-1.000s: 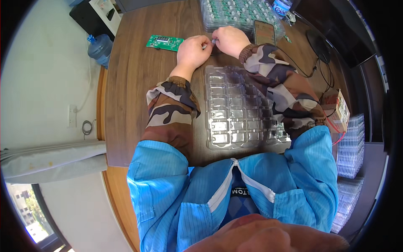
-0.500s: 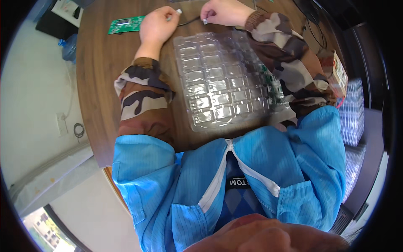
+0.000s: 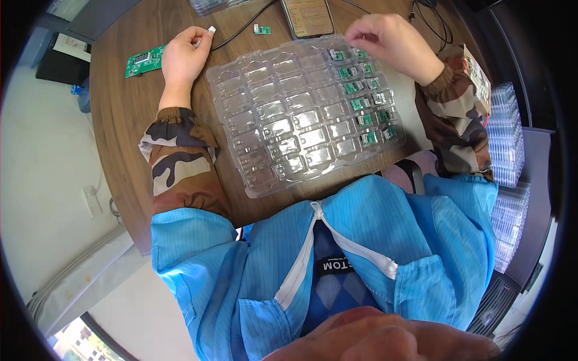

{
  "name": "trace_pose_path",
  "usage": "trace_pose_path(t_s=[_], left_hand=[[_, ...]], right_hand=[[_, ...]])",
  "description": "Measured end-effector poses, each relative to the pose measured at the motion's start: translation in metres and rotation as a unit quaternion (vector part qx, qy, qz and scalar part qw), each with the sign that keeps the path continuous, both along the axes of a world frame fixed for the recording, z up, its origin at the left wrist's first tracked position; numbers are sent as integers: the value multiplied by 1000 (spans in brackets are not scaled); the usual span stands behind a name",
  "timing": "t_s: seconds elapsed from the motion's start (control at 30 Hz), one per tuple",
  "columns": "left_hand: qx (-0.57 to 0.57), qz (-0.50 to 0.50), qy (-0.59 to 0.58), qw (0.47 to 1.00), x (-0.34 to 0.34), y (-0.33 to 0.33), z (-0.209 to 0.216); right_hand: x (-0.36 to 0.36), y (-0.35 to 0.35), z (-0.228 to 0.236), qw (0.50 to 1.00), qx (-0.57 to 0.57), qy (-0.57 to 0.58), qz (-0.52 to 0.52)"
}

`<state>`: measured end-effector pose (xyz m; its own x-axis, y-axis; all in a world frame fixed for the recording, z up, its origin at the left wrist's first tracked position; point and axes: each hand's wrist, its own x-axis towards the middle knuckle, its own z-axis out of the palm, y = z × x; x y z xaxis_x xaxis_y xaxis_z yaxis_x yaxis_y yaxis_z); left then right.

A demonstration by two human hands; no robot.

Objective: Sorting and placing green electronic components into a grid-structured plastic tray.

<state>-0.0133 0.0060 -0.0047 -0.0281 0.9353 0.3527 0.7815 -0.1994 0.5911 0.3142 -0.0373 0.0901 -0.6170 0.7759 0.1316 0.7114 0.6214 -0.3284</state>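
At the far left of the table, my left hand [image 3: 182, 58] is closed with a small white connector [image 3: 212, 29] between thumb and fingertips. A black cable [image 3: 244, 27] runs to that hand. Beside it lies a green circuit board [image 3: 139, 62] with a small display, partly behind the hand. My right hand [image 3: 394, 43] is over the far right corner of a clear plastic tray [image 3: 238, 66], its fingers pinched together; anything between them is hidden. Small green circuit boards [image 3: 361, 103] with white connectors fill the tray's right-hand pockets. Another small green board [image 3: 262, 29] lies beyond the tray.
A phone [image 3: 307, 18] lies beyond the tray, with another clear tray [image 3: 217, 5] at the far edge. Dark cables [image 3: 442, 27] coil at the far right. A box [image 3: 477, 78] stands by my right forearm, and stacked clear trays [image 3: 506, 135] are to the right.
My right hand has moved from beside the left hand to the tray's far right corner. The boards in the tray, mostly hidden by my right arm before, now show. My view has shifted.
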Motion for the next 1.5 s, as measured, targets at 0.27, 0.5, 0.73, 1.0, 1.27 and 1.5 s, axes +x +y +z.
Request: trace_pose_path(t_s=[0.27,0.5,0.73,1.0,1.27,1.5], left_hand=[[4,0,-8,1000,6,-2,4],[16,-2,-12,1000,7,-4,2],[18,-9,-23,1000,8,-6,6],[20,-5,-50,999,8,-6,7],[16,11,-87,996,8,-8,6],[21,7,-127,992,9,-3,5]], right_hand=[[-2,-11,-41,995,87,-36,-28],[-3,-13,-40,998,31,-2,-50],[4,-1,-32,993,-62,97,-22],[-66,19,-4,918,-297,261,6],[-136,70,-33,900,-344,268,12],[-153,94,-43,953,-160,248,-68]])
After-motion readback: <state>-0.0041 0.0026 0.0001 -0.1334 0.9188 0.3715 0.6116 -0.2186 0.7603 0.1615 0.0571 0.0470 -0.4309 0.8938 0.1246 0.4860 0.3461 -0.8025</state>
